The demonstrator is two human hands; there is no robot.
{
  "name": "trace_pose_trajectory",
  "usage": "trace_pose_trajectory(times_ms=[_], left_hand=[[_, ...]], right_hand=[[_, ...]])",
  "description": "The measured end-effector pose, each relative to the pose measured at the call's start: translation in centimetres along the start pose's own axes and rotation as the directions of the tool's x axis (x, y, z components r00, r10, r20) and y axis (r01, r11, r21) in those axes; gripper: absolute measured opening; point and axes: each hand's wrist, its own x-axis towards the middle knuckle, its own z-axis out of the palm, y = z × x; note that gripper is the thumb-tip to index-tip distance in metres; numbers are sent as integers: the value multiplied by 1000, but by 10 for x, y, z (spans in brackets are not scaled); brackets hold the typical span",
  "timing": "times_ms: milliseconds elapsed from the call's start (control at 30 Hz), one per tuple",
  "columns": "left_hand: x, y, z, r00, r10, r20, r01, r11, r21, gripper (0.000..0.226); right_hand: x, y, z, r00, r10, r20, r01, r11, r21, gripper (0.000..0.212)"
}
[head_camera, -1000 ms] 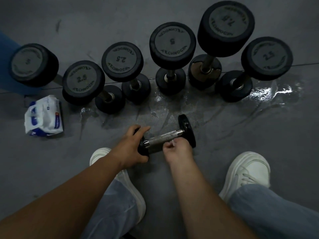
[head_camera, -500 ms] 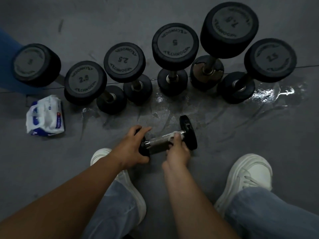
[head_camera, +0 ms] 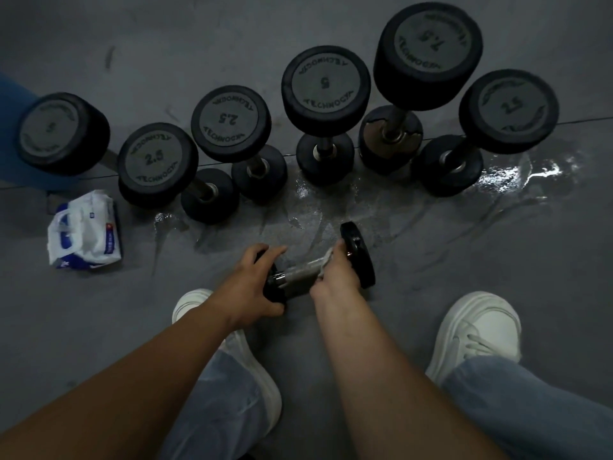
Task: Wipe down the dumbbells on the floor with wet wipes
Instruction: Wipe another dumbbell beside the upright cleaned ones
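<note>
A small dumbbell (head_camera: 296, 273) lies on the floor (head_camera: 497, 254) in front of six upright dumbbells (head_camera: 325, 84). The left hand (head_camera: 253, 282) grips one end. The right hand (head_camera: 335, 272) wraps a wet wipe (head_camera: 326, 258) round the handle. Likely mid-task (wet patches suggest that some are done).

Dim, wide-angle warped view; glare on the wet floor (head_camera: 517, 175).

glossy metal dumbbell handle (head_camera: 300, 272), wet floor (head_camera: 431, 227)

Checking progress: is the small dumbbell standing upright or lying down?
Lying down: the small dumbbell spans sideways between the left hand, gripping one end, and the right hand.
</note>
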Motion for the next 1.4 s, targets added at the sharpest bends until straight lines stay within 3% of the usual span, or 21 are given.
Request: trace_pose_trajectory(times_ms=[167, 300, 400, 467, 600, 700, 733, 800, 867, 967, 1067, 1200, 1300, 1400], left_hand=[[-1, 0, 0, 1000, -3, -14, 3, 1000, -11, 107], [1, 1, -1, 1000, -1, -7, 1, 1000, -6, 107], [-1, 2, 0, 1000, -7, -13, 7, 1000, -6, 107], [-1, 1, 0, 1000, -8, -11, 8, 1000, -1, 108], [1, 1, 0, 1000, -7, -13, 7, 1000, -9, 108], [0, 1, -1, 1000, -9, -7, 9, 1000, -7, 108], [-1, 2, -1, 1000, -8, -8, 8, 1000, -10, 107], [-1, 2, -1, 1000, -2, -13, 2, 1000, -9, 107], [-1, 2, 0, 1000, 2, -17, -2, 1000, 0, 107], [-2, 2, 0, 1000, 3, -18, -3, 1000, 9, 107], [0, 3, -2, 1000, -3, -17, 3, 1000, -2, 107], [0, 1, 0, 1000, 4, -17, -4, 1000, 4, 107], [0, 0, 0, 1000, 4, -21, -4, 1000, 9, 107], [0, 1, -1, 1000, -2, -18, 3, 1000, 19, 107]], right_hand=[[-16, 12, -21, 982, -175, -70, 170, 983, -71, 41], [-8, -1, -1, 1000, -16, -19, 16, 1000, -7, 33], [-10, 10, -15, 988, -151, -13, 149, 986, -79, 21], [-9, 14, -23, 976, -217, 1, 217, 973, -84, 23], [0, 10, -9, 992, -122, 32, 123, 992, -17, 24], [4, 20, -27, 977, -214, 10, 214, 972, -99, 25], [7, 24, -38, 982, -190, 6, 189, 973, -135, 28], [12, 26, -51, 999, 3, -37, -9, 988, -155, 24], [10, 21, -46, 990, 139, 31, -133, 981, -144, 20], [1, 8, -25, 997, 68, 30, -62, 980, -189, 21], [-5, -2, -28, 995, -41, 87, 44, 999, -28, 23], [-4, 20, -35, 993, -101, 58, 87, 977, 195, 30], [-9, 18, -34, 995, -98, 22, 92, 978, 186, 14], [-12, 7, -28, 1000, -22, 12, 19, 975, 223, 11]])
